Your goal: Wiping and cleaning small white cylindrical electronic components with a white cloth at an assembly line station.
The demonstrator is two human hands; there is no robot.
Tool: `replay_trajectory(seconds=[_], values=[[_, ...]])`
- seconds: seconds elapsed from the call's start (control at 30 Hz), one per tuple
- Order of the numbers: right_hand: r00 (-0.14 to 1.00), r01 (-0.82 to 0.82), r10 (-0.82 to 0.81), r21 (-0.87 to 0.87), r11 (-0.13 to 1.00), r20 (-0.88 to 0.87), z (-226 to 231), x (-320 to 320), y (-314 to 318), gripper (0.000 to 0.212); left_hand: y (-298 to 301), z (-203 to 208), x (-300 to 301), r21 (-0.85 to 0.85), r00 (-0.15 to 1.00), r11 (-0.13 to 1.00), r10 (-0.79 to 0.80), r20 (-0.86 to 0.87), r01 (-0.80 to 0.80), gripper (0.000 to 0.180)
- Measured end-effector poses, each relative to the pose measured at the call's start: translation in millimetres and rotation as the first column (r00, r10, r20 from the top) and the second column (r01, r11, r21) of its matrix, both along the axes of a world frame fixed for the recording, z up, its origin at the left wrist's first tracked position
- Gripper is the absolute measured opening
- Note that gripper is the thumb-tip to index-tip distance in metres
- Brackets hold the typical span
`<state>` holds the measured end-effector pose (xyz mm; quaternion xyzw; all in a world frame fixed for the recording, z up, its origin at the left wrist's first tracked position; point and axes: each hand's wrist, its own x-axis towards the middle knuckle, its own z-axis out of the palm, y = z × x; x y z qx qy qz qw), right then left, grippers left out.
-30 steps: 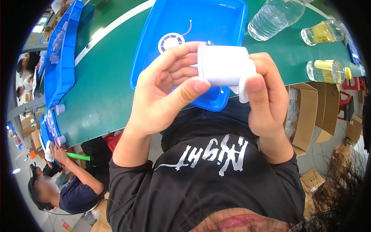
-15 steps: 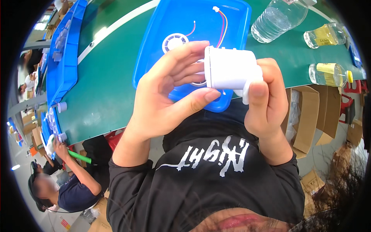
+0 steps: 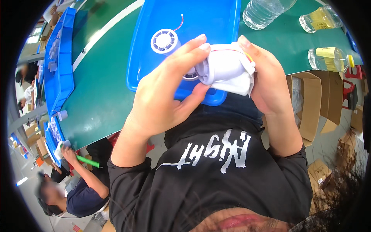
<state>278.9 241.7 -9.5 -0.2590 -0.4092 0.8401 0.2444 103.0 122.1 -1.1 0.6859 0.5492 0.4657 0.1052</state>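
Observation:
Between my hands, just over the near part of the blue tray (image 3: pixel 133 73), is a white cylindrical plastic housing (image 3: pixel 226 67) with a flat white flap-like piece along its near side. Thin red and yellow wires (image 3: pixel 247 56) run over its upper right edge. My left hand (image 3: pixel 156 94) grips the left end, thumb below and fingers above. Wrapped about the right end is my right hand (image 3: pixel 272 75), some of its fingers hidden behind the housing. In the tray lies a round white fan-like part (image 3: pixel 165 41) with a slotted face and a red lead; another similar part (image 3: pixel 191 74) is mostly covered by my left hand.
Clear bottles (image 3: pixel 264 13) with liquid stand on the green table (image 3: pixel 102 89) at the right. Open cardboard boxes (image 3: pixel 311 104) sit beyond its right edge. Blue bins (image 3: pixel 62 69) line the left side, where another person (image 3: pixel 87 189) holds something with a green handle.
The housing has been turned in my hands and shifted slightly left. The wires that stretched up over the tray now lie across it. My right hand has opened round its end.

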Motion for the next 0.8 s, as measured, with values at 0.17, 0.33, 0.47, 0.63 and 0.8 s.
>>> replay_trajectory(seconds=[0.17,0.33,0.47,0.63,0.8], values=[[0.942,0.076,-0.107,-0.108,0.991,-0.317,0,16,-1,0.046,-3,4,-5,0.002,0.957,0.999,-0.034,0.29,0.035,0.059],[0.919,0.231,-0.394,0.855,0.464,-0.035,8,20,-17,0.054,-7,6,-5,-0.039,0.911,0.997,-0.044,0.41,0.066,0.061],[0.952,0.029,-0.275,0.936,-0.351,-0.132,7,-2,-22,0.044,-10,13,-5,-0.075,0.937,0.994,-0.054,0.345,0.085,0.063],[0.933,0.023,-0.327,0.931,-0.366,-0.152,16,-16,-18,0.043,-16,14,0,0.006,0.955,1.0,-0.026,0.296,0.025,0.063],[0.945,-0.091,-0.325,0.915,-0.394,-0.046,20,-8,-34,0.044,-19,6,-8,0.056,0.928,0.998,-0.034,0.37,0.015,0.065]])
